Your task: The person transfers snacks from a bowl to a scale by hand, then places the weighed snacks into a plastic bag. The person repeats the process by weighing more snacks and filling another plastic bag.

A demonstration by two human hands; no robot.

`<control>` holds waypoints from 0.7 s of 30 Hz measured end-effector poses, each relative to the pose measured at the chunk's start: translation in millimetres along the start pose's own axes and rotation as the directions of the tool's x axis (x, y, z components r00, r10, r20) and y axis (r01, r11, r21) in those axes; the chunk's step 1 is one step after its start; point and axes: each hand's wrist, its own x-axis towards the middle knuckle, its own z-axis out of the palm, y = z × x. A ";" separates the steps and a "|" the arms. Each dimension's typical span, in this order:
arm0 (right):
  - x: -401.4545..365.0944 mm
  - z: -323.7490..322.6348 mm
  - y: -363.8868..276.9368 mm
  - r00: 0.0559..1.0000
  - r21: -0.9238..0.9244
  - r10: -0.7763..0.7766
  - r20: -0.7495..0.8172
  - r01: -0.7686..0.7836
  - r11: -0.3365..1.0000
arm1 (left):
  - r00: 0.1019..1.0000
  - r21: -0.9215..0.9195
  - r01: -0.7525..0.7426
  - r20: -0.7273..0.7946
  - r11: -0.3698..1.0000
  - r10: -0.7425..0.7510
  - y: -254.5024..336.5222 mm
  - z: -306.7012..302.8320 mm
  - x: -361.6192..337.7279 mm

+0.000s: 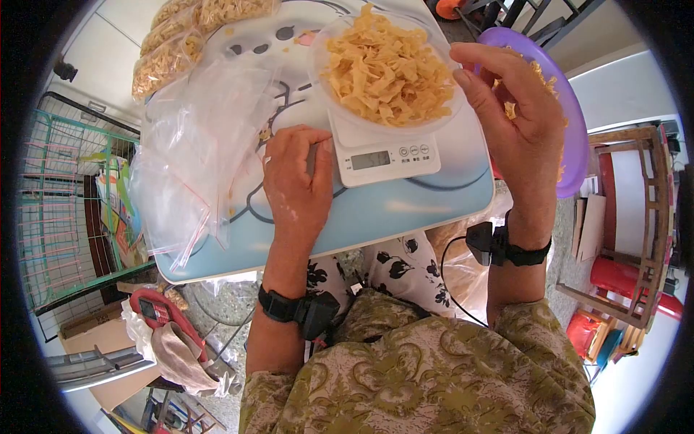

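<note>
A clear plastic bowl (434,118) heaped with yellowish dried flakes (387,69) sits on a white digital kitchen scale (390,168). The scale's display is lit, but its digits are too faint to read. My left hand (298,177) rests on the table beside the scale's left edge, fingers curled in, with nothing visible in them. At the bowl's right rim is my right hand (524,108), thumb and forefinger apart, holding nothing that I can see. Behind it stands a purple basin (576,137) with more flakes, partly hidden by the hand.
Clear plastic bags (191,155) lie in a pile on the table's left side. Filled bags of flakes (168,64) stand at the back left. The light-blue table (354,226) has a rounded front edge near my lap. A green wire rack (76,210) is at left, a wooden frame (650,231) at right.
</note>
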 end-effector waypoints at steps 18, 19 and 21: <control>-1.3 0.4 -1.0 0.998 -0.011 0.052 0.026 -0.052 0.999 | 1.000 -0.009 0.011 -0.001 1.000 -0.011 1.6 0.4 1.0; -0.8 0.3 -0.7 0.998 -0.020 0.033 0.048 -0.032 0.999 | 1.000 -0.008 0.015 0.003 1.000 -0.015 1.4 0.7 1.4; -1.6 0.2 -1.5 0.997 -0.028 0.052 0.063 -0.050 0.998 | 1.000 0.006 0.005 0.004 1.000 -0.005 1.5 0.2 1.0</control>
